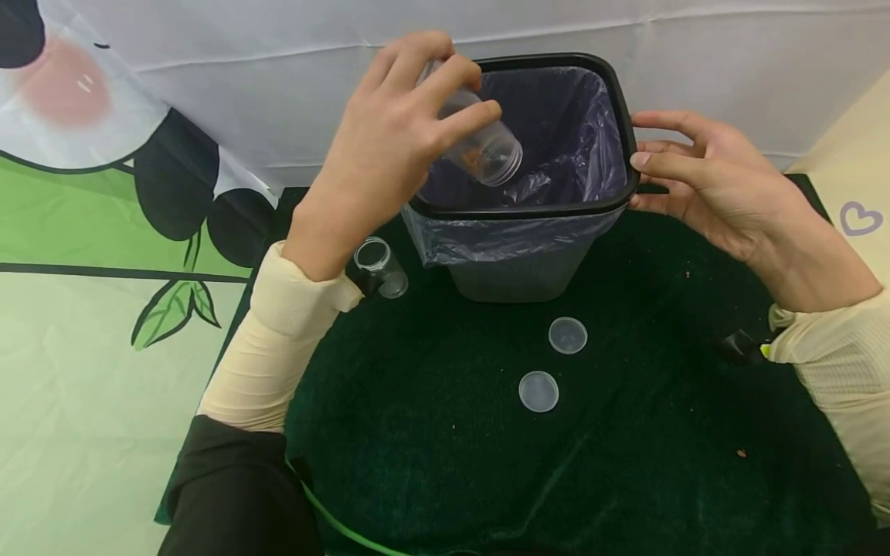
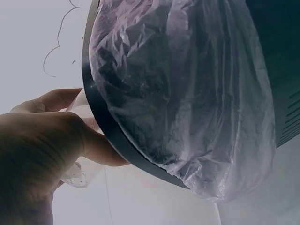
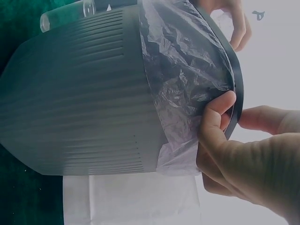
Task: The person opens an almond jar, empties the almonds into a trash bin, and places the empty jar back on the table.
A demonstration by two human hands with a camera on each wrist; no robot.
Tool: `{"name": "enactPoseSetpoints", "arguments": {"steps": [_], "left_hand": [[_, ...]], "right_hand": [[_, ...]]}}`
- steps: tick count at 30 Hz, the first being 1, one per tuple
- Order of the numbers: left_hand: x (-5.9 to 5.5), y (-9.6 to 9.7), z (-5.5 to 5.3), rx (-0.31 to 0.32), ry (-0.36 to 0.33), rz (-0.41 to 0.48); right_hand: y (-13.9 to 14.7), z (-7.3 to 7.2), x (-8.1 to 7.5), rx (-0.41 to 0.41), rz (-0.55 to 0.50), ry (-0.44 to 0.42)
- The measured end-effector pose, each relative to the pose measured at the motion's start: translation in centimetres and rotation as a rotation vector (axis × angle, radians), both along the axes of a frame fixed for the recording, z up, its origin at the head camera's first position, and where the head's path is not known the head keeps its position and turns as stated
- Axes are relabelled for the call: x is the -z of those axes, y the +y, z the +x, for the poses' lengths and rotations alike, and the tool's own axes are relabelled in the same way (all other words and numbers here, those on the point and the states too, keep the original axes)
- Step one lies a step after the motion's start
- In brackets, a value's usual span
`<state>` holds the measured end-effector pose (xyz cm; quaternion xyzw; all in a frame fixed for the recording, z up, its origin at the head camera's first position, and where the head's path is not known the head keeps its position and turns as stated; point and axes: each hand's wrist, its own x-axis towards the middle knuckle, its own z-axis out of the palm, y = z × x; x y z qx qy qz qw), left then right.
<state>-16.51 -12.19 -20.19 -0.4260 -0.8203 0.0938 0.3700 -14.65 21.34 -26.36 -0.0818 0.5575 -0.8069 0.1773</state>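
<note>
My left hand grips a clear plastic jar, tilted mouth-down over the trash can. Some orange-brown bits show inside the jar near its mouth. In the left wrist view the jar is partly hidden behind the fingers and the bin's rim. My right hand pinches the bin's black rim at its right side; in the right wrist view thumb and fingers sit on either side of that rim. A translucent bag lines the bin and folds over its outside.
A second clear jar, without a lid, stands left of the bin. Two round clear lids lie in front on the dark green cloth. Small crumbs dot the cloth. A printed white sheet hangs behind, and a green cable runs at the front.
</note>
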Motion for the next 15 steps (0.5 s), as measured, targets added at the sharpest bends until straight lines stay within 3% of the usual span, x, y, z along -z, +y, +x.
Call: {"name": "enactPoseSetpoints", "arguments": {"steps": [6, 11, 15], "left_hand": [[0.1, 0.7, 0.1, -0.019, 0.085, -0.070], [0.2, 1.1, 0.4, -0.062, 0.195, -0.247], [0.2, 1.2, 0.5, -0.075, 0.204, -0.298]], "right_hand": [[-0.1, 0.0, 0.0, 0.003, 0.010, 0.002], [-0.1, 0.1, 0.1, 0.008, 0.017, 0.001], [0.0, 0.0, 0.0, 0.015, 0.015, -0.001]]}}
